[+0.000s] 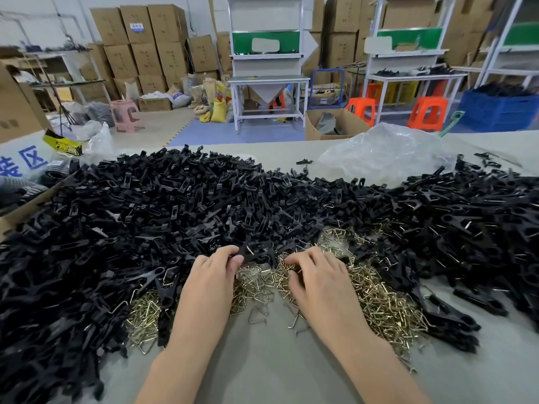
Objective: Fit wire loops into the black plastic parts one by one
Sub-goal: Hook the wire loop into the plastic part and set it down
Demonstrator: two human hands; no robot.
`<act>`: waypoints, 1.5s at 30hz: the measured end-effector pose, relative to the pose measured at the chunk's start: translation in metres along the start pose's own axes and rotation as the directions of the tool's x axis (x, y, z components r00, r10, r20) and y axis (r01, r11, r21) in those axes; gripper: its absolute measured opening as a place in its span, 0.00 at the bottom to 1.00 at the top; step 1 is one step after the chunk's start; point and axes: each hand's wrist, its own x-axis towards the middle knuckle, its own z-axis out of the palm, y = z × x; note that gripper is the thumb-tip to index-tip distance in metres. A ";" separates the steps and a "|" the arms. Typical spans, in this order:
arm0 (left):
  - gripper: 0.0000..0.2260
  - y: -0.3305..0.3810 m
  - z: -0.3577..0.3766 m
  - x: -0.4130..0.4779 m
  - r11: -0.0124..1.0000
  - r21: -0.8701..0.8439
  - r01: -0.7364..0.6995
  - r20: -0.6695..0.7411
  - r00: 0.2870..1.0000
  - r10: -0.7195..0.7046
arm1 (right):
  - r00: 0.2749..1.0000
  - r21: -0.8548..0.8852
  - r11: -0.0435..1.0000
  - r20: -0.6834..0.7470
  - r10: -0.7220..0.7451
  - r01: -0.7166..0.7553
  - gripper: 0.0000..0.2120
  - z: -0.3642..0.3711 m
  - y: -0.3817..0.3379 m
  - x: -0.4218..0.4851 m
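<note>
On the grey table (262, 360) lies a very big heap of black parts (175, 199). It goes from the left edge to the right edge and fills the middle and far part of the table. In the near middle there is a pile of brass-coloured wire loops (379, 298), which spreads from the left to the right under both hands.

The left hand (214, 275) has its fingers curled, and with the thumb and fingertips it pinches one black part (252, 253) at the near edge of the heap, just left of centre. A thin piece of wire shows on this part (I cannot tell if it is already fitted).

The right hand (318, 277) is just beside it, palm down. Its fingers are bent, with the tips among the wire loops. I cannot tell whether it holds a loop between the thumb and the fingers.

On the far right of the table lies a crumpled clear plastic bag (385, 153). Behind the table stand a white workbench (268, 80), orange stools (427, 112) and stacked cardboard boxes (145, 39).
</note>
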 end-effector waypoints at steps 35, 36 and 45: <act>0.16 0.005 -0.001 -0.006 0.966 -0.241 -0.089 -0.197 0.979 0.041 | 0.997 -0.138 0.989 0.050 0.054 -0.046 0.15 0.004 0.005 0.030; 0.16 0.006 -0.001 -0.007 0.965 -0.242 -0.098 -0.197 0.979 0.050 | 0.998 -0.111 0.993 0.041 0.046 -0.042 0.14 0.003 0.005 0.028; 0.11 0.010 0.001 -0.008 0.949 -0.313 -0.028 -0.122 0.992 -0.011 | 0.980 0.628 0.764 -0.009 0.199 -0.149 0.09 -0.023 -0.013 0.027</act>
